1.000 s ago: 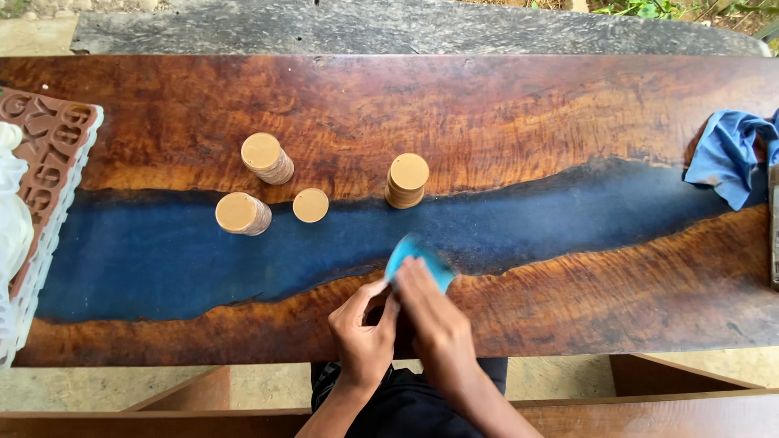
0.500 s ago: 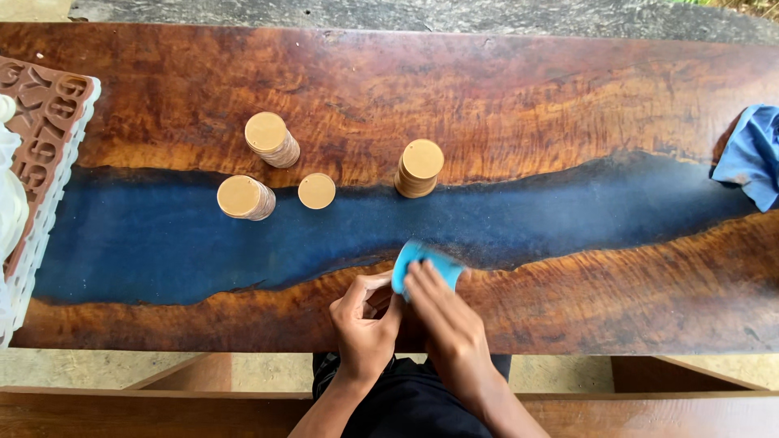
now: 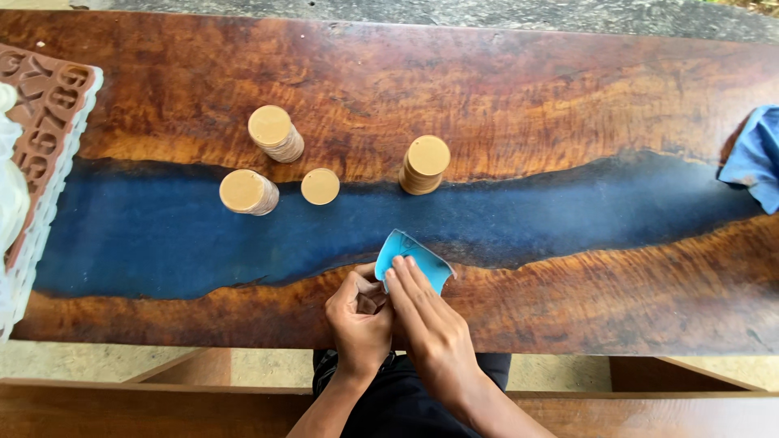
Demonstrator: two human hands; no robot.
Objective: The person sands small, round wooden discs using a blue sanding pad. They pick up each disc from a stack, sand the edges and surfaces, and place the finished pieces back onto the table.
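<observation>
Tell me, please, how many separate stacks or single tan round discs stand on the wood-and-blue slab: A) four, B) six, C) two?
A: four tan disc groups sit on the slab, beyond the blue pad under the right hand.

- Worktop (image 3: 519, 89): dark brown figured wood slab, grain strongly mottled, with a smooth blue resin band along the middle; surface satin to matt, little glare.
- Blue sheet (image 3: 422, 258): thin, flexible, curls at the edge, matt, looks like abrasive paper or cloth; cannot tell which.
- Tan discs (image 3: 428, 156): stacked, flat, matt, paper- or cork-like faces.
- Blue cloth (image 3: 755, 162): soft, creased fabric.
- Carved panel (image 3: 40, 97): reddish-brown wood, relief-cut, rough.
</observation>
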